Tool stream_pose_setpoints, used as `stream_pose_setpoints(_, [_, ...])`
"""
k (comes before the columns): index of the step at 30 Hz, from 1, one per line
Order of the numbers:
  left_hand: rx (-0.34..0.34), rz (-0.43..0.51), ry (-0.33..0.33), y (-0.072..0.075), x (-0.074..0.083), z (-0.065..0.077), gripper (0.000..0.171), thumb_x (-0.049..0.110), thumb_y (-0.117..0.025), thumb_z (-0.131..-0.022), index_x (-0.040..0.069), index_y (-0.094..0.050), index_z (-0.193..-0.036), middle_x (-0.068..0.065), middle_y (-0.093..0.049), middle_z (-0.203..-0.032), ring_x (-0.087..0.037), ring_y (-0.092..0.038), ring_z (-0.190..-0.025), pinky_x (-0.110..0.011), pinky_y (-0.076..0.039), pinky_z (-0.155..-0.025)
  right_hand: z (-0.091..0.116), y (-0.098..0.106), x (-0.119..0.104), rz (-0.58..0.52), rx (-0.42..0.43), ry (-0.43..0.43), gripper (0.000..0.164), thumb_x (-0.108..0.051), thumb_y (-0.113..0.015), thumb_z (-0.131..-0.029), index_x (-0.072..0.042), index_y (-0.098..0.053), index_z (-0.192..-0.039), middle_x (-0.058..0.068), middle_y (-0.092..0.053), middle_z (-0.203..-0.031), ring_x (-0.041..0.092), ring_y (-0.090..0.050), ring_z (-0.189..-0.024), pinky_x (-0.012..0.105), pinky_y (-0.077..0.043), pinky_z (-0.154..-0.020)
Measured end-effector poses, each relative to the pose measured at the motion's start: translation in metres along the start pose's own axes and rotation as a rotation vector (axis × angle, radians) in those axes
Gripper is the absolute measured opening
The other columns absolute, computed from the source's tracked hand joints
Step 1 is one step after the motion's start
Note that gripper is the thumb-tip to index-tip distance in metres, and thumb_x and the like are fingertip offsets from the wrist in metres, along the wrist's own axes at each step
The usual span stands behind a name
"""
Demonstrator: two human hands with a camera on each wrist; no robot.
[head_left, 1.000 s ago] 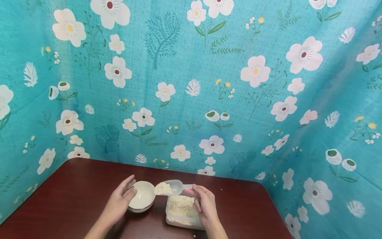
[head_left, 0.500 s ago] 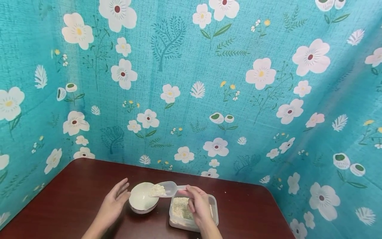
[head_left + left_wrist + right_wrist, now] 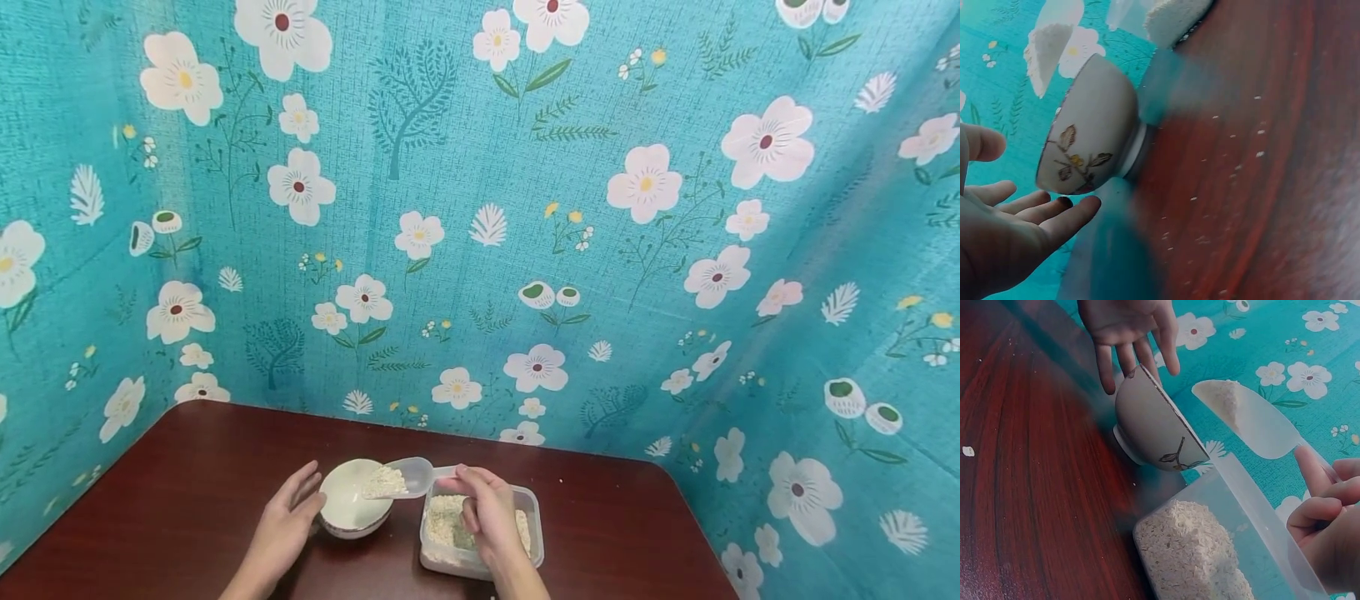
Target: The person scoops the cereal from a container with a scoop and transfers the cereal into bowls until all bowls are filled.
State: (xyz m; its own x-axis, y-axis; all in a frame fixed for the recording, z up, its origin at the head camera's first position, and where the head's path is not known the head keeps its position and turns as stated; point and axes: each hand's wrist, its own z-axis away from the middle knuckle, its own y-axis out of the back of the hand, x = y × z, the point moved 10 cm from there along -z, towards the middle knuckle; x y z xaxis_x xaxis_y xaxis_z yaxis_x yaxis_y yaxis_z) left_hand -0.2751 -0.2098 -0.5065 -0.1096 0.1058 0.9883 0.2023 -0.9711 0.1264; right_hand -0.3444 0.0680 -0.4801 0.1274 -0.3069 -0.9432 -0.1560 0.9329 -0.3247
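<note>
A white bowl (image 3: 345,497) with a leaf-and-twig pattern on its outside stands on the table. Fingers spread, my left hand (image 3: 282,518) is at the bowl's left side; the left wrist view shows the fingertips close to its wall, and I cannot tell whether they touch. My right hand (image 3: 489,515) grips the handle of a translucent scoop (image 3: 420,477), forefinger extended along it. Pale flakes, like oats (image 3: 386,481), lie heaped in the scoop's front, which is over the bowl's right rim. Below the right hand sits a clear plastic container (image 3: 457,567) of the same flakes.
The dark red-brown table (image 3: 225,475) has stray flakes (image 3: 1260,154) scattered on it. A teal flowered cloth (image 3: 465,275) hangs behind the table and along both sides. The bowl and container stand a short gap apart.
My right hand has brought the loaded scoop leftward, from the bowl's right edge to over its rim. My left hand has drawn back slightly from the rim. The head view shifts a little.
</note>
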Motion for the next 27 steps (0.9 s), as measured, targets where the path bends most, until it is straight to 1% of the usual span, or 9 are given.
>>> stream_pose_setpoints(3, [-0.002, 0.033, 0.005, -0.003, -0.004, -0.001, 0.059, 0.015, -0.047, -0.105, 0.004, -0.023, -0.158, -0.028, -0.029, -0.157, -0.046, -0.031, -0.142, -0.056, -0.051, -0.099, -0.001, -0.004, -0.001, 0.02, -0.013, 0.005, 0.018, -0.018, -0.067, -0.096, -0.001, -0.07, -0.1, 0.013, -0.076, -0.09, 0.001, -0.03, -0.035, 0.015, -0.024, -0.035])
stream_pose_setpoints(5, [-0.003, 0.037, 0.008, -0.005, -0.005, -0.001, 0.058, 0.014, -0.046, -0.105, 0.003, -0.023, -0.158, -0.028, -0.027, -0.158, -0.047, -0.028, -0.144, -0.056, -0.052, -0.098, -0.002, -0.006, -0.001, 0.029, -0.019, 0.011, 0.019, -0.019, -0.067, -0.096, -0.001, -0.07, -0.099, 0.014, -0.076, -0.091, 0.001, -0.03, -0.035, 0.015, -0.023, -0.035])
stream_pose_setpoints(7, [0.003, 0.054, 0.012, -0.006, -0.007, -0.001, 0.058, 0.013, -0.045, -0.106, 0.003, -0.023, -0.158, -0.028, -0.026, -0.159, -0.046, -0.027, -0.144, -0.055, -0.053, -0.097, -0.003, -0.008, -0.001, 0.038, -0.023, 0.022, 0.019, -0.019, -0.067, -0.096, 0.0, -0.07, -0.099, 0.015, -0.076, -0.091, 0.001, -0.029, -0.035, 0.015, -0.023, -0.035])
stream_pose_setpoints(9, [0.007, 0.068, 0.015, -0.007, -0.009, -0.002, 0.058, 0.012, -0.044, -0.106, 0.002, -0.022, -0.158, -0.029, -0.025, -0.159, -0.047, -0.027, -0.144, -0.054, -0.054, -0.096, -0.003, -0.009, -0.001, 0.045, -0.019, 0.022, 0.018, -0.018, -0.067, -0.095, 0.0, -0.07, -0.098, 0.016, -0.076, -0.091, 0.001, -0.029, -0.035, 0.014, -0.023, -0.035])
stream_pose_setpoints(13, [0.02, 0.107, 0.024, -0.008, -0.013, -0.003, 0.056, 0.008, -0.04, -0.106, 0.0, -0.021, -0.158, -0.031, -0.024, -0.158, -0.047, -0.032, -0.141, -0.052, -0.056, -0.092, -0.005, -0.011, 0.0, 0.062, -0.013, 0.027, 0.02, -0.017, -0.068, -0.094, 0.003, -0.069, -0.098, 0.016, -0.076, -0.09, 0.0, -0.03, -0.035, 0.014, -0.023, -0.034])
stream_pose_setpoints(18, [0.035, 0.119, 0.041, -0.009, -0.017, -0.004, 0.056, 0.003, -0.036, -0.104, -0.002, -0.021, -0.158, -0.034, -0.025, -0.156, -0.049, -0.037, -0.137, -0.049, -0.059, -0.088, -0.007, -0.015, 0.0, 0.083, -0.018, 0.044, 0.018, -0.017, -0.068, -0.094, 0.001, -0.069, -0.096, 0.015, -0.076, -0.088, 0.0, -0.03, -0.035, 0.014, -0.023, -0.034])
stream_pose_setpoints(23, [0.035, 0.134, 0.059, -0.011, -0.019, -0.004, 0.056, 0.0, -0.034, -0.103, -0.002, -0.021, -0.158, -0.035, -0.025, -0.155, -0.05, -0.038, -0.136, -0.049, -0.059, -0.088, -0.008, -0.015, 0.003, 0.094, -0.015, 0.034, 0.013, -0.015, -0.068, -0.094, -0.003, -0.07, -0.092, 0.015, -0.076, -0.087, 0.0, -0.031, -0.034, 0.014, -0.022, -0.034])
stream_pose_setpoints(27, [0.036, 0.132, 0.069, -0.013, -0.02, -0.003, 0.056, 0.001, -0.034, -0.104, -0.001, -0.021, -0.158, -0.034, -0.025, -0.155, -0.05, -0.038, -0.136, -0.049, -0.059, -0.088, -0.007, -0.017, 0.003, 0.109, -0.015, 0.032, 0.015, -0.016, -0.068, -0.094, -0.001, -0.07, -0.094, 0.015, -0.076, -0.088, 0.0, -0.031, -0.035, 0.014, -0.022, -0.034])
